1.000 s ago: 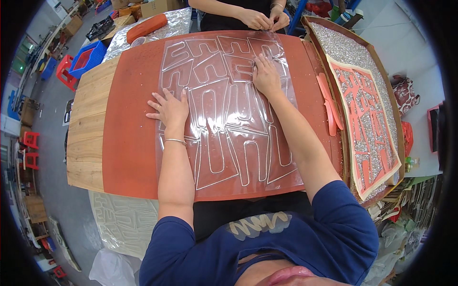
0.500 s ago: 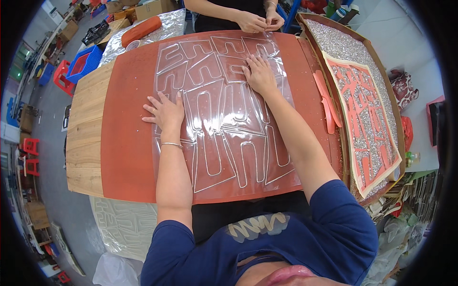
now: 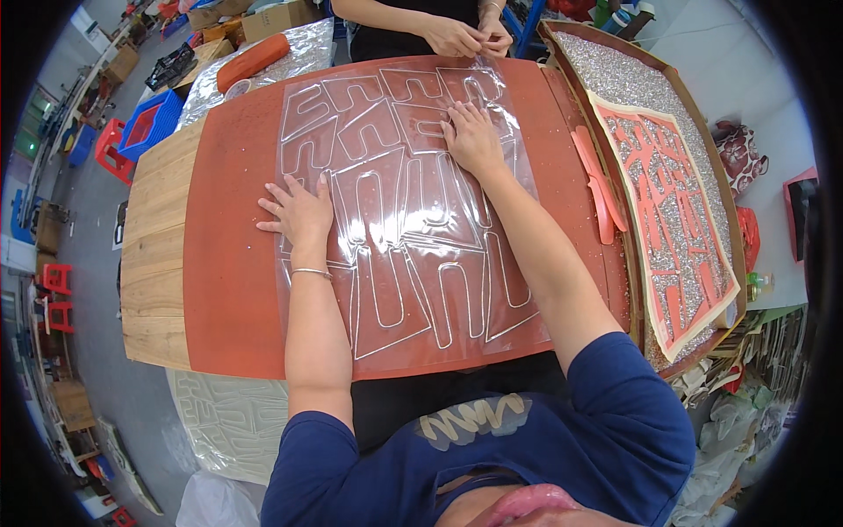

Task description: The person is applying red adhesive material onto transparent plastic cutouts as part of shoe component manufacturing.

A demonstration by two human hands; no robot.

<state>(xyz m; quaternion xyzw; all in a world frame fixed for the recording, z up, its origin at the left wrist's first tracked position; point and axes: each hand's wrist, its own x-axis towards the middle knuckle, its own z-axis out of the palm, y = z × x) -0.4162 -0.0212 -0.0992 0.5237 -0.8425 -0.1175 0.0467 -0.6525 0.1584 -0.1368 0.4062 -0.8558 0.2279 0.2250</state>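
A clear plastic sheet (image 3: 378, 206) with white-outlined curved shapes lies over the reddish-brown board (image 3: 233, 263) in front of me. My left hand (image 3: 301, 209) rests flat near the sheet's left edge, fingers spread and pointing up and left. Farther off, my right hand (image 3: 474, 140) lies palm down on the upper right part of the sheet, its fingers stretched out. Neither hand grips anything. Across the table, a co-worker's hands (image 3: 474, 37) meet at the far edge of the sheet; what is between their fingers is too small to make out.
Right of the board stands a shallow box (image 3: 615, 75) of silvery glitter, with a pale cut-out stencil sheet (image 3: 672, 347) on it. Red-orange strips (image 3: 600, 189) lie beside it. A red-orange roll (image 3: 255, 61) sits on silver foil at the far left. Blue crates (image 3: 149, 123) stand beyond the table.
The whole view has shifted slightly. Both my hands stay flat on the sheet in nearly the same places. The co-worker's fingers have moved a little.
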